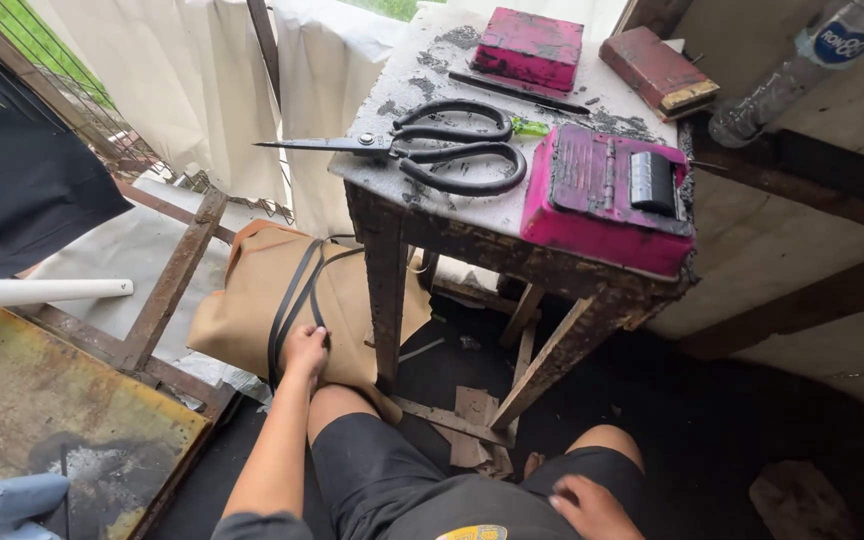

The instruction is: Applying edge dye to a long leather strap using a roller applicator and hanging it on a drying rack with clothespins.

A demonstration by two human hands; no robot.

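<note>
Item: thin black straps (290, 295) draped over the folded tan leather sheet (282, 300), running away from you. Your left hand (304, 352) pinches their near end, fingers closed. Your right hand (592, 508) rests on your thigh, holding nothing, well apart.

Right hand (592, 505) cut off by bottom edge, grip unreadable. Plastic bottle (797, 70) clipped at top-right corner. Left hand (304, 352) covers where the black straps (292, 295) end. Tan bag (282, 305) partly hidden behind stool leg (384, 290).
</note>
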